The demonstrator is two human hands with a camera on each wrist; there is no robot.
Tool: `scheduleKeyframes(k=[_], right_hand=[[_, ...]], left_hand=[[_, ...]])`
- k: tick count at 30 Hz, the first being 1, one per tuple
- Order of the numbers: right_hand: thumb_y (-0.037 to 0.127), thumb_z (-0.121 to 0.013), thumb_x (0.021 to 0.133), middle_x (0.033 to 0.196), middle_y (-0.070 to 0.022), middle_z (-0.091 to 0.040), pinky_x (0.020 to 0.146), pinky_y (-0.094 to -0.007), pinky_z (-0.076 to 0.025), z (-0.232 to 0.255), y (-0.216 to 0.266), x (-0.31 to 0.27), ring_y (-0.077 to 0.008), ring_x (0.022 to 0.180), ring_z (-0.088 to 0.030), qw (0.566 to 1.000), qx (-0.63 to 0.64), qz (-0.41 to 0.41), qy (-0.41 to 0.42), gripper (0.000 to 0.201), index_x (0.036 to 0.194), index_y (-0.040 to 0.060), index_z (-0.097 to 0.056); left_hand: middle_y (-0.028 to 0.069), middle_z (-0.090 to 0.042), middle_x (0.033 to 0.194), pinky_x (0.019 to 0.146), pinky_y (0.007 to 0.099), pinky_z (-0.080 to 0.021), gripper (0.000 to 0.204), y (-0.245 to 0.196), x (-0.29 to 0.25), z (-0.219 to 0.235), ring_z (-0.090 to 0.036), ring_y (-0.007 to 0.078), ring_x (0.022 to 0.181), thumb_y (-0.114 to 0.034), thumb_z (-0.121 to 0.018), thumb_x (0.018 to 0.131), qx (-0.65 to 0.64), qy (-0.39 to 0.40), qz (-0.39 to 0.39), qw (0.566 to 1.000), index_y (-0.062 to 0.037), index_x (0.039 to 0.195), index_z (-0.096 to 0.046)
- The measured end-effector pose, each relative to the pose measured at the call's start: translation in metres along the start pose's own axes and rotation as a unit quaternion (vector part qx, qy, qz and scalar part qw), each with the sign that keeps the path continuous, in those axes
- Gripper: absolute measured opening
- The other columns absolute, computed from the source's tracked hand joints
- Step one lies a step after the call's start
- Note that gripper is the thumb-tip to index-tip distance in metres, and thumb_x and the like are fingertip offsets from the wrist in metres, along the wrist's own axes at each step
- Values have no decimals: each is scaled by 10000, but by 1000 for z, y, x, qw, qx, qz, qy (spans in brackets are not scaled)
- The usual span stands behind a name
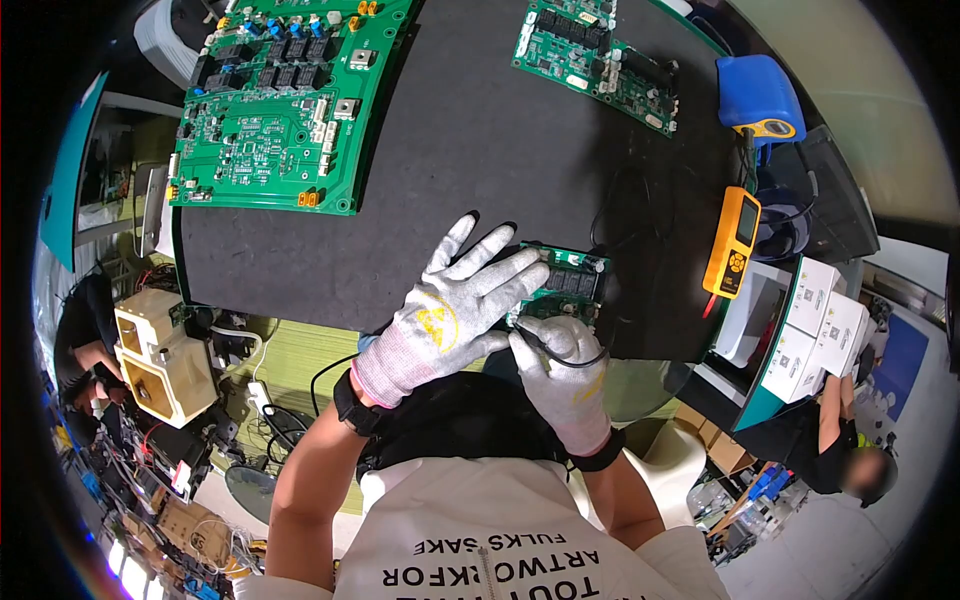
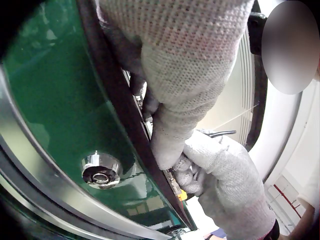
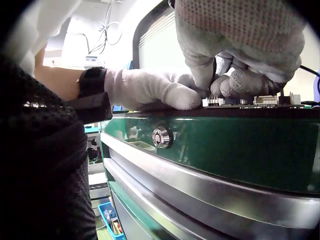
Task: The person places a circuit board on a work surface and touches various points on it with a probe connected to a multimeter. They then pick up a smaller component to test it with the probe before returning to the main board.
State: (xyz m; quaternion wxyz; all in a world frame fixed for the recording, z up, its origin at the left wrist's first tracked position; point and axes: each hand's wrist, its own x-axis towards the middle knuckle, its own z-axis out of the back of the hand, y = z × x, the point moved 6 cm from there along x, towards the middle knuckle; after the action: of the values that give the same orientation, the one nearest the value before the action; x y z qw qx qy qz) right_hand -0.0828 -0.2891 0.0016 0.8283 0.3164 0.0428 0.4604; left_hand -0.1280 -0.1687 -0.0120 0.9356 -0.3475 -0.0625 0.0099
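A small green circuit board (image 1: 575,282) with black components lies near the mat's front edge. The left hand (image 1: 450,315), in a grey-white glove, has its fingers extended, with fingertips over the board's left part; from the side, the left hand (image 3: 155,90) lies low at the table edge beside the board's pins (image 3: 214,101). At the board's near side the right hand (image 1: 565,375) has curled fingers pinching a thin black cable (image 1: 575,362), which loops over the glove. Its fingertips are close above white connectors (image 3: 266,100). In the left wrist view, the right hand (image 2: 225,180) touches or nearly touches the left hand (image 2: 185,65).
A large green board (image 1: 250,140) is at the back left, another board (image 1: 600,65) at the back right of the black mat (image 1: 450,130). Rightward are a yellow meter (image 1: 733,243), a blue device (image 1: 758,95) and white boxes (image 1: 815,310). Another person (image 1: 825,445) is at right.
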Motion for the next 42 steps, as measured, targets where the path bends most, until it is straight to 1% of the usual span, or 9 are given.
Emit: scheduleKeyframes(k=[11, 13, 20, 22, 26, 32, 34, 38, 42], right_hand=[[72, -714, 708, 703, -49, -570, 673, -385, -521, 3, 4, -5, -251, 608, -579, 1000, 5, 13, -15, 201, 849, 113, -576], [52, -687, 738, 843, -44, -562, 673, -345, -492, -1, 2, -9, -224, 760, -570, 1000, 6, 11, 20, 162, 884, 93, -630], [40, -684, 738, 869, -41, -571, 690, -348, -496, 0, 1, -3, -221, 789, -578, 1000, 11, -18, 6, 184, 898, 117, -637], [42, -683, 739, 874, -41, -573, 703, -349, -499, -2, 5, -5, -221, 787, -577, 998, -50, 28, 23, 177, 893, 117, -639], [46, -680, 742, 882, -41, -574, 712, -349, -502, -3, 6, -5, -220, 789, -575, 996, -66, 59, 24, 174, 894, 119, -640], [115, -684, 745, 809, 4, -576, 655, -349, -511, -5, 6, -3, -185, 721, -577, 993, -99, 61, 19, 151, 880, 159, -632], [119, -691, 739, 788, -6, -576, 649, -352, -512, 0, 3, 1, -189, 698, -578, 1000, -20, 9, -6, 165, 885, 140, -616], [123, -700, 733, 753, -10, -575, 637, -345, -510, 1, 4, 3, -195, 660, -580, 999, -21, 23, -14, 175, 881, 129, -606], [128, -708, 727, 735, -7, -579, 621, -335, -508, 0, 0, 2, -201, 629, -579, 1000, 17, -2, -22, 178, 874, 126, -608]], left_hand=[[38, -474, 1332, 1095, 512, -202, 852, -4, -3, 0, -370, 277, 1292, -325, -770, 528, -1, 2, 2, 1000, -141, 1302, -465], [40, -474, 1332, 1095, 512, -203, 854, -4, -3, 0, -370, 277, 1291, -323, -772, 525, 3, 3, 3, 1000, -139, 1301, -466], [49, -467, 1338, 1101, 513, -184, 855, -1, 1, 1, -365, 278, 1293, -294, -775, 530, -3, 14, 0, 1000, -136, 1309, -462], [48, -466, 1340, 1102, 513, -180, 850, -1, 0, 1, -365, 277, 1294, -295, -773, 535, -1, 14, -1, 1000, -136, 1310, -461], [46, -468, 1339, 1101, 511, -183, 842, 0, 0, -1, -363, 277, 1295, -321, -763, 545, 4, 11, -2, 1000, -135, 1309, -462], [48, -477, 1329, 1095, 512, -196, 826, 0, 0, 0, -370, 280, 1291, -347, -750, 554, 3, -2, -4, 1000, -131, 1300, -470], [49, -479, 1327, 1093, 513, -200, 819, 0, 0, 1, -374, 282, 1289, -348, -748, 556, 1, -3, -4, 1000, -130, 1297, -473], [52, -482, 1323, 1089, 515, -206, 808, -1, 0, 2, -378, 285, 1285, -348, -745, 562, -1, -2, -8, 1000, -129, 1293, -477], [54, -482, 1323, 1090, 514, -206, 806, 0, 0, 1, -378, 286, 1286, -342, -745, 562, 2, -3, -10, 1000, -131, 1293, -477]])
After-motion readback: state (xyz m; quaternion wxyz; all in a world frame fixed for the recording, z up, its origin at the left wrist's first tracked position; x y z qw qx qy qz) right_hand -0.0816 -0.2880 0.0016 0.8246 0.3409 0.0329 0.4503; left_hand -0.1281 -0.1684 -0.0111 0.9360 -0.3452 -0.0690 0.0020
